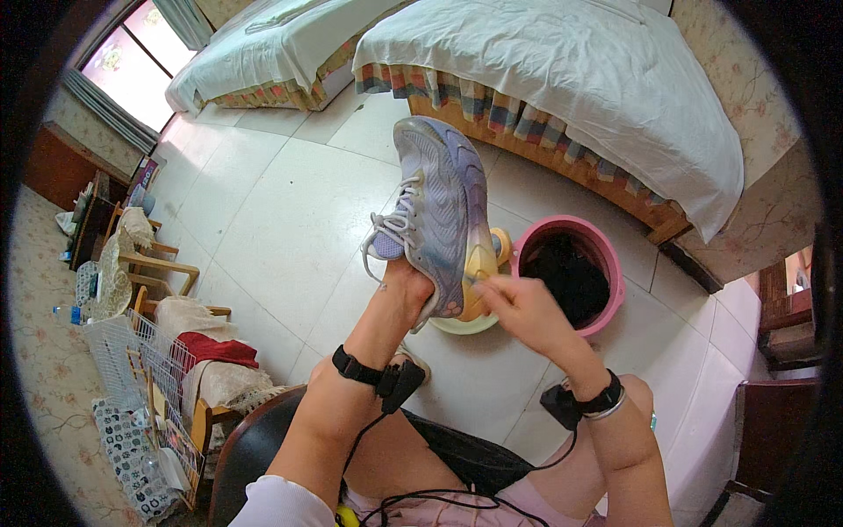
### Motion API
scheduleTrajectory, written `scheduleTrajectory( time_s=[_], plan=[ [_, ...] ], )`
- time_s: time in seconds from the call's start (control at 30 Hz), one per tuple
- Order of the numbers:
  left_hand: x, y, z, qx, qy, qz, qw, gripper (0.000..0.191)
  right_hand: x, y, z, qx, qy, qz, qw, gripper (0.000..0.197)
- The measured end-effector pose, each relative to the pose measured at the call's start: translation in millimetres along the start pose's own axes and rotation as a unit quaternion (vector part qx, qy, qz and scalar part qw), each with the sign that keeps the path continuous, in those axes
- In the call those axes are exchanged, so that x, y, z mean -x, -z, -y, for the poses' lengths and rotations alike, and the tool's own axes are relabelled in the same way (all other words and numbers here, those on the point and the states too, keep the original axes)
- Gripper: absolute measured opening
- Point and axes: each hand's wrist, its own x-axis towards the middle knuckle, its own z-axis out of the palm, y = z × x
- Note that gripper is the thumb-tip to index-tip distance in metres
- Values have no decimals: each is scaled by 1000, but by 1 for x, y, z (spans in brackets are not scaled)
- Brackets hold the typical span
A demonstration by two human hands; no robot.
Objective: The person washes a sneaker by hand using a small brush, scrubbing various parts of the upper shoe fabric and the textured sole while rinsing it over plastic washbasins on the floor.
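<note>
A lavender-and-grey sneaker (438, 197) with a yellow heel sole and pale laces is raised toe-up before me. My left hand (420, 290) is pushed into its opening and holds it up; the fingers are hidden inside. My right hand (520, 309) is at the yellow heel part of the sole, its fingers bent and blurred by motion. Whether something small sits between those fingertips is unclear. Partly covered by the shoe, a pale green basin (466, 326) rests on the floor below.
A pink bucket (616, 263) with dark contents stands right of the shoe, beside a yellow round object (504, 245). Cables (421, 495) from both wrist straps cross my lap. Two beds (540, 79) are ahead. Chairs (164, 263) and a white wire rack (145, 349) line the left wall.
</note>
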Motion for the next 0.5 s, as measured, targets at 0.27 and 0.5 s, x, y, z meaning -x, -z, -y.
scheduleTrajectory(
  time_s=[0.27,0.5],
  plan=[
    [-11,17,4,11,15,33,999,60,-12,22,-7,59,-25,-91,994,39],
    [-3,6,8,-14,40,51,998,53,-14,30,-10,163,-24,-150,975,34]
  ],
)
